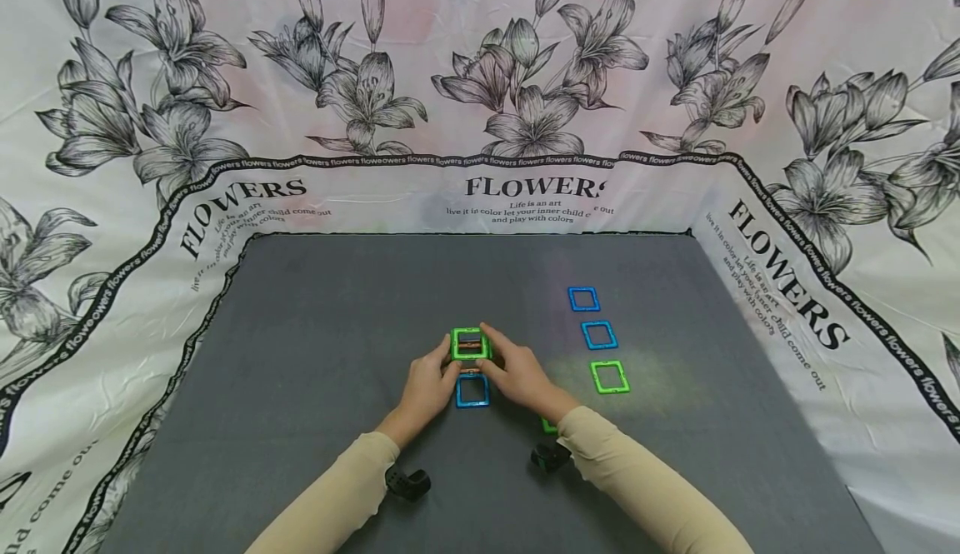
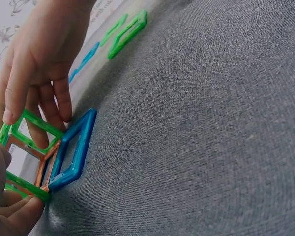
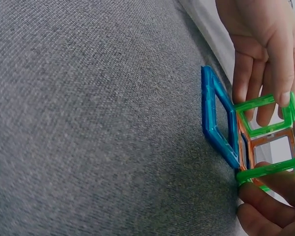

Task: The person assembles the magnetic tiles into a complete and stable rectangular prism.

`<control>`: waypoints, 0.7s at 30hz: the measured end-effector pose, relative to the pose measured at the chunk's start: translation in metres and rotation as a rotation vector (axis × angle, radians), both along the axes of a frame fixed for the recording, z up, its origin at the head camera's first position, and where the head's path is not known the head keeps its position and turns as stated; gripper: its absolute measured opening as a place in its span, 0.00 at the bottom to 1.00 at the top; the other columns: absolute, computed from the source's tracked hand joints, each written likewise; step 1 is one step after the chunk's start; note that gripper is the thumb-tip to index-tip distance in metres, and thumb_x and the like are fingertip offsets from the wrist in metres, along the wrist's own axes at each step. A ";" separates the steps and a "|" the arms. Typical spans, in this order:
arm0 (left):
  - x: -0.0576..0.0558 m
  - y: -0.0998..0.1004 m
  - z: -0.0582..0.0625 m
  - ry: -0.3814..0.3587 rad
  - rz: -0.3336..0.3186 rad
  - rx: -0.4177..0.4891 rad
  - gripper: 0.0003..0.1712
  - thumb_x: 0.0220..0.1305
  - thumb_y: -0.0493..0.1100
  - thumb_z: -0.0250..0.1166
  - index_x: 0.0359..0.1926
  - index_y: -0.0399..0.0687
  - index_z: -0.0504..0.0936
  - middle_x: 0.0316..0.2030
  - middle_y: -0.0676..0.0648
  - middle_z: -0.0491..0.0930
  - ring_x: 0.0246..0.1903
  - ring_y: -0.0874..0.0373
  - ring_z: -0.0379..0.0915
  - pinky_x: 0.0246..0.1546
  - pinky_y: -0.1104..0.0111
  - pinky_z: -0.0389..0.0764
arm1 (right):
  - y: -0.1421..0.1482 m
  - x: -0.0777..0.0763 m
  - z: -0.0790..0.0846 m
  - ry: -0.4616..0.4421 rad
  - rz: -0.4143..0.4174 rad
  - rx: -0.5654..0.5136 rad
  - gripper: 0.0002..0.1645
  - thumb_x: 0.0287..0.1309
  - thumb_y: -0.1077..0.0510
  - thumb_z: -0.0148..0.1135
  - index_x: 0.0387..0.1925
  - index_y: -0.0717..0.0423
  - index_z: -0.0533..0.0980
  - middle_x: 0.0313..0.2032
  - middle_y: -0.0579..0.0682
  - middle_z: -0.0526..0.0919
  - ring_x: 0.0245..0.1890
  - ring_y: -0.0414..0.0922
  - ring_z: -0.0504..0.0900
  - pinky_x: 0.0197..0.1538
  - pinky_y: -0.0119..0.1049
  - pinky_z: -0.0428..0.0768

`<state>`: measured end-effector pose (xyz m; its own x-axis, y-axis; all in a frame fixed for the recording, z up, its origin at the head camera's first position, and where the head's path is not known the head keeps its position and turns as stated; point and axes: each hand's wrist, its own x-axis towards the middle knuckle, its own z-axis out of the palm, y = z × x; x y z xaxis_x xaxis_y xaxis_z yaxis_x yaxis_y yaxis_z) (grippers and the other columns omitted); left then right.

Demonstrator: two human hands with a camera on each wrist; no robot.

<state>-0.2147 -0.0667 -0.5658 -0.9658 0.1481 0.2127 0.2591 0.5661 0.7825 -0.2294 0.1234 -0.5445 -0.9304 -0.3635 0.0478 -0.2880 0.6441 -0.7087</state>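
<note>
A small box of magnetic tiles, green and orange square frames (image 1: 456, 344), stands between the two hands near the middle of the table. My left hand (image 1: 430, 383) grips its left side with fingers and thumb. On the opposite side, my right hand (image 1: 521, 371) holds it the same way. A blue square tile (image 1: 472, 405) adjoins the box at its near lower edge. In the right wrist view, the orange tile (image 3: 273, 136) shows between green side tiles (image 3: 265, 169), and the blue tile leans outward from the base. Some fingertips are hidden behind the frames.
To the right lie a blue tile (image 1: 585, 310), another blue tile (image 1: 602, 347) and a green tile (image 1: 613, 391) in a row. One more green tile (image 1: 548, 426) is partly covered by the right wrist. Flower-printed cloth (image 1: 540, 196) borders the grey table (image 1: 337, 304).
</note>
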 end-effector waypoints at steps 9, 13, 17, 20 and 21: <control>0.003 0.000 -0.002 0.025 0.015 0.026 0.31 0.72 0.37 0.62 0.70 0.25 0.68 0.49 0.31 0.86 0.39 0.48 0.89 0.33 0.64 0.87 | 0.001 0.003 -0.002 -0.083 -0.068 -0.072 0.34 0.78 0.56 0.44 0.79 0.61 0.54 0.22 0.50 0.73 0.15 0.39 0.60 0.26 0.34 0.66; 0.003 0.000 -0.002 0.013 0.019 0.018 0.30 0.72 0.38 0.62 0.70 0.27 0.69 0.47 0.33 0.87 0.30 0.54 0.86 0.28 0.71 0.81 | 0.002 0.003 -0.002 -0.075 -0.102 -0.081 0.32 0.76 0.59 0.45 0.77 0.63 0.58 0.21 0.45 0.68 0.14 0.37 0.58 0.25 0.33 0.65; 0.004 0.000 0.000 0.023 0.024 0.015 0.30 0.71 0.37 0.62 0.69 0.27 0.70 0.45 0.33 0.88 0.23 0.59 0.79 0.25 0.73 0.75 | 0.001 0.003 -0.002 -0.068 -0.106 -0.086 0.32 0.75 0.61 0.46 0.77 0.63 0.59 0.19 0.44 0.67 0.13 0.36 0.59 0.22 0.33 0.63; 0.005 0.001 0.000 0.042 0.039 0.002 0.29 0.70 0.36 0.63 0.69 0.27 0.70 0.46 0.33 0.88 0.25 0.58 0.81 0.26 0.71 0.78 | 0.001 0.003 -0.003 -0.072 -0.107 -0.090 0.32 0.75 0.60 0.46 0.77 0.63 0.60 0.18 0.44 0.67 0.13 0.37 0.58 0.21 0.32 0.63; 0.005 0.002 0.000 0.046 0.045 -0.004 0.29 0.70 0.36 0.63 0.69 0.28 0.71 0.47 0.33 0.87 0.27 0.59 0.82 0.27 0.70 0.79 | 0.000 0.002 -0.003 -0.074 -0.107 -0.089 0.32 0.75 0.60 0.46 0.77 0.62 0.60 0.18 0.44 0.67 0.13 0.37 0.58 0.21 0.32 0.62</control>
<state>-0.2102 -0.0650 -0.5656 -0.9608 0.1059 0.2563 0.2689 0.5808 0.7683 -0.2270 0.1238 -0.5480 -0.9657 -0.2597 0.0049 -0.1658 0.6020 -0.7811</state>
